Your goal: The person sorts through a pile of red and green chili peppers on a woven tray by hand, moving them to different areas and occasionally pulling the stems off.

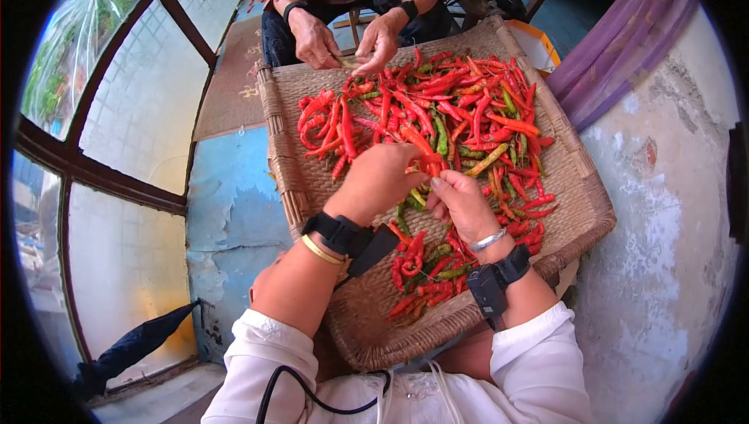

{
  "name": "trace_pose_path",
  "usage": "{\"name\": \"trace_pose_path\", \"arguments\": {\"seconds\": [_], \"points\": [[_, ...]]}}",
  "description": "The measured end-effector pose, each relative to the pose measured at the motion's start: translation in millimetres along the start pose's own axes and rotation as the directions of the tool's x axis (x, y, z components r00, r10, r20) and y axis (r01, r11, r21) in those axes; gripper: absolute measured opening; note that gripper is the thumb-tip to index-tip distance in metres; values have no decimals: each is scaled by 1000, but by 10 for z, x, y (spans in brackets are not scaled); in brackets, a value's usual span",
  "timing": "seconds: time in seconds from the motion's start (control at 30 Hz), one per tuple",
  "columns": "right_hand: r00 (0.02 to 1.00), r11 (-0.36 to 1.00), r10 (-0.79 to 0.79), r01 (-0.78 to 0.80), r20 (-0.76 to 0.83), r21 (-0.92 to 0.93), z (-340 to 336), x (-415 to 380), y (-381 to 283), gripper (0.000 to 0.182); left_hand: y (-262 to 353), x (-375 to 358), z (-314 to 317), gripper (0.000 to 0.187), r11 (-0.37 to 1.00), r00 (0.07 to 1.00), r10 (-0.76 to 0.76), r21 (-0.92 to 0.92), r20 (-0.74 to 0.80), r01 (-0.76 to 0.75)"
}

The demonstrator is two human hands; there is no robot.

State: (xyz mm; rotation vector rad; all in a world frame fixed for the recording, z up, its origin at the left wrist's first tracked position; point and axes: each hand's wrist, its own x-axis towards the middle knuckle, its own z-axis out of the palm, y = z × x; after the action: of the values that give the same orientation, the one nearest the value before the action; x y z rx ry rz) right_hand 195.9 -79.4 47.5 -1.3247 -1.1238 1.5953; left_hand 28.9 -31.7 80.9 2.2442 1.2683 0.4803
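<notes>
Over the woven tray (359, 322), my left hand (381, 178) is closed round a red chili pepper (417, 140), whose orange-red end sticks out past the fingers. Close beside it, my right hand (464, 204) pinches thumb and fingers together at the pepper's near end. What lies in that pinch is too small to make out. Below both hands is a cluster of red and green chili peppers (413, 256), with a thin pale line across it. A large heap of mostly red chili peppers (468, 96) spreads beyond my hands.
Across the tray sits another person, whose hands (347, 46) hold something small and pale above its far edge. Framed windows (129, 104) and a dark folded umbrella (144, 338) are at left. A peeling wall (632, 229) and purple curtain (624, 42) stand at right.
</notes>
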Motion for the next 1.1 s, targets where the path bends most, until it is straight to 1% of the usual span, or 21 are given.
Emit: {"name": "trace_pose_path", "arguments": {"seconds": [0.07,0.1,0.13,0.2,0.3,0.43,0.5,0.53,0.6,0.63,0.67,0.73,0.77,0.8,0.83,0.87,0.93,1.0,1.03,1.07,1.1], "points": [[1000,1000,-14,14,0,-25,18,-2,3,23,-28,3,122,27,990,994,25,-134,-110,-40],[999,998,-33,33,-2,-54,23,1,-3,23,-51,22,142,26,982,986,75,-161,-151,-99],[1000,998,-31,31,-1,-55,21,2,-3,23,-64,30,158,26,982,986,72,-163,-151,-97],[999,994,-37,39,23,-105,17,6,-5,24,-62,40,164,26,964,985,-12,-264,-174,-35],[998,985,-29,38,58,-167,30,-44,24,25,-36,1,190,21,953,989,-21,-303,-144,-24],[996,982,-39,52,76,-181,39,-50,35,24,23,-15,156,16,950,994,-49,-312,-101,15],[998,998,58,-58,27,6,6,-38,12,23,-3,-16,130,14,982,978,-53,-186,-204,14],[998,998,60,-61,29,4,-36,-15,25,23,-18,-22,91,14,982,977,-56,-188,-204,17],[990,981,125,-114,-62,154,-147,42,61,23,-37,-34,-45,14,986,943,-72,-169,-324,17],[985,980,144,-128,-97,150,-179,91,12,25,-33,1,-155,13,968,947,-156,-235,-281,89],[984,980,147,-131,-97,152,-198,100,3,25,-77,-5,-192,13,968,948,-157,-235,-278,92],[973,973,146,-108,-179,203,-219,115,1,25,-168,-44,-257,12,996,916,-93,-27,-389,90],[973,976,125,-85,-196,200,-215,125,-2,24,-199,-70,-275,12,995,917,-95,-27,-387,91],[972,975,128,-88,-196,202,-197,123,-22,24,-223,-94,-289,14,969,936,-144,145,-320,198],[977,994,73,-54,-198,98,-158,114,-55,23,-246,-117,-301,16,905,944,-204,318,-260,283],[981,1000,18,-20,-194,-8,-118,110,-65,23,-272,-139,-311,18,804,938,-274,484,-211,344],[996,973,-67,50,-66,-226,-22,115,-37,22,-337,-134,-319,19,778,927,-309,504,-211,374],[995,989,-91,95,37,-118,141,84,1,27,-343,-109,-366,19,740,895,-335,506,-295,444],[996,961,-82,90,42,-260,146,97,12,28,-325,-106,-400,19,759,894,-316,481,-317,438],[996,962,-79,87,41,-260,125,145,58,28,-308,-97,-410,19,760,894,-317,480,-315,439],[940,734,-337,298,54,-611,102,203,101,27,-281,-85,-404,19,774,896,-324,461,-303,435]]}}
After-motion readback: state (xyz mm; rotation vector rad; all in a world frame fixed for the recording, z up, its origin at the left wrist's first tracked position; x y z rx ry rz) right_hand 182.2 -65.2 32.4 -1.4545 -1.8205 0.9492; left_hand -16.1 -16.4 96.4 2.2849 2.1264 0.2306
